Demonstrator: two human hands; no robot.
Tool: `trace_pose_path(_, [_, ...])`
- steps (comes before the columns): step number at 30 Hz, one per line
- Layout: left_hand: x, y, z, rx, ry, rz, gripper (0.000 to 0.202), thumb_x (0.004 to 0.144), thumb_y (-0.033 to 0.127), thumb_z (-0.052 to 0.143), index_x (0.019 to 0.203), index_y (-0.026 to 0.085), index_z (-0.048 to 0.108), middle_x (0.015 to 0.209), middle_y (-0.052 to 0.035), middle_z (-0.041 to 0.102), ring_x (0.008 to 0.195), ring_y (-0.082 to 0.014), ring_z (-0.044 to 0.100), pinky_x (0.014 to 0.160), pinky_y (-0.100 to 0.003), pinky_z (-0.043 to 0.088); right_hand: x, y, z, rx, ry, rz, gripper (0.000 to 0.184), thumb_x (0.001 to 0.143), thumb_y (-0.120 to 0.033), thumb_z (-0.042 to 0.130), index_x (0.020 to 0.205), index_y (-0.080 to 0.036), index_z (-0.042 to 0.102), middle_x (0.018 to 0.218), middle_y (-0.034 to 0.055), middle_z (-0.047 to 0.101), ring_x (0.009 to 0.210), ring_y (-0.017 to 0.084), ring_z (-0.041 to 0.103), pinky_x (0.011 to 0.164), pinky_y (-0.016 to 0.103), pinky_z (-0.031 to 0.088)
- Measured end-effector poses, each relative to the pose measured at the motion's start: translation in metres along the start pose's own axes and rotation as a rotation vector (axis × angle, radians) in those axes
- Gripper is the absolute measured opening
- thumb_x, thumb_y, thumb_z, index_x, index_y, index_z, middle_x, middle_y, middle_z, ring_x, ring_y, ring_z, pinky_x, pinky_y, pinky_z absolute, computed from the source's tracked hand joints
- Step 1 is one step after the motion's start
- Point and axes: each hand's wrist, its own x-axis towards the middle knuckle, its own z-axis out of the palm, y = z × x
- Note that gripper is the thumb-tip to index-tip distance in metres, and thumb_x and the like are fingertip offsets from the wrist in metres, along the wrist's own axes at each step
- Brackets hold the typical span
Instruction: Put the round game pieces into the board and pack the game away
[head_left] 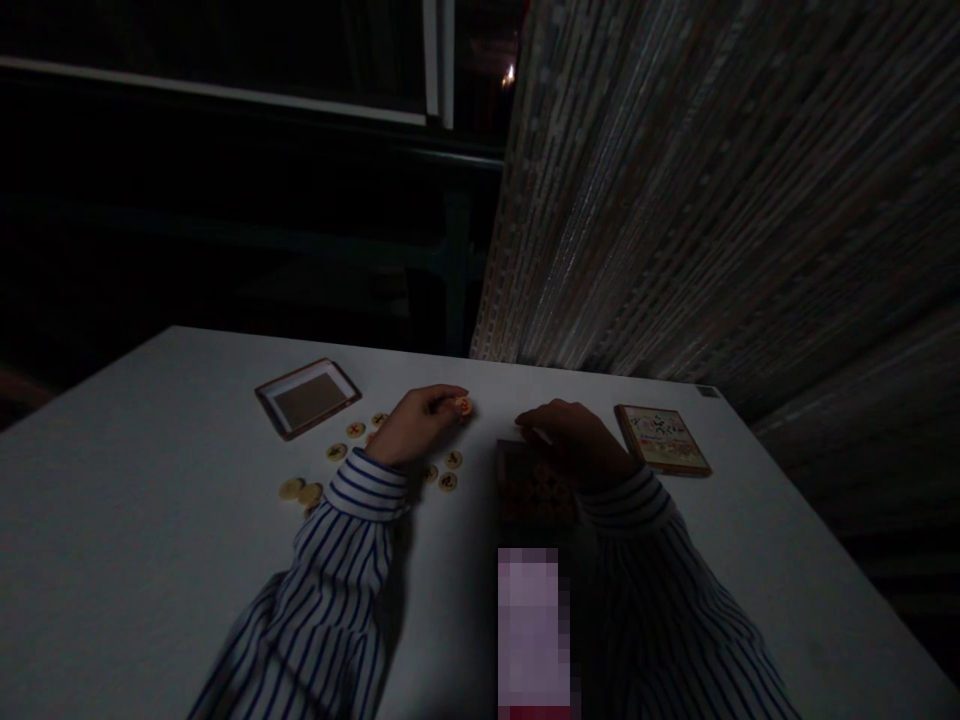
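Between the thumb and fingertips of my left hand (421, 425) is a round Chinese chess piece (463, 406) with a red character. Several loose pale pieces (355, 430) lie beside and below this hand, some partly hidden by it and the sleeve. My right hand (577, 440) is over the right part of a dark open box (517, 460), its fingers stretched leftward and nothing visible in them. Rows of chess pieces (541, 487) sit inside the box, in deep shadow.
On the white table (465, 620), an open shallow tray or lid (315, 397) lies at the back left. A flat box or lid with a printed label (664, 440) rests to the right. Behind the table hangs a string curtain (637, 200). A blurred patch covers the lower middle.
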Motion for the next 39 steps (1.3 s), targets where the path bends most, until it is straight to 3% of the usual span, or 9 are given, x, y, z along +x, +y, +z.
trace_pose_path(16, [-0.004,0.019,0.034,-0.388,0.019,-0.084,0.044,0.062,0.036,0.069,0.099,0.013,0.06,0.089,-0.0073,0.066,0.08,-0.0157,0.06,0.077,-0.032,0.047,-0.01,0.003,-0.017,0.013,0.09,0.061,0.02,0.081,-0.022,0.046,0.093,-0.019,0.062,0.082,0.0052,0.064,0.077,0.015,0.055,0.069,0.027,0.038])
trace_pose_path(26, [-0.005,0.023,0.05,-0.427,-0.035,-0.074,0.038,0.06,0.036,0.07,0.087,0.012,0.06,0.079,-0.0051,0.065,0.073,-0.0147,0.06,0.07,-0.029,0.047,-0.008,0.002,-0.014,0.212,0.168,0.063,0.02,0.082,-0.024,0.044,0.092,-0.018,0.06,0.085,0.0041,0.066,0.076,0.013,0.058,0.07,0.025,0.04])
trace_pose_path(39, [-0.003,0.016,0.054,-0.423,-0.09,-0.056,0.032,0.061,0.031,0.07,0.086,0.013,0.06,0.077,-0.0036,0.065,0.07,-0.0129,0.06,0.069,-0.028,0.046,-0.007,0.006,-0.009,0.521,0.131,0.02,0.021,0.082,-0.026,0.047,0.097,-0.015,0.057,0.083,0.0039,0.065,0.071,0.01,0.058,0.064,0.022,0.042])
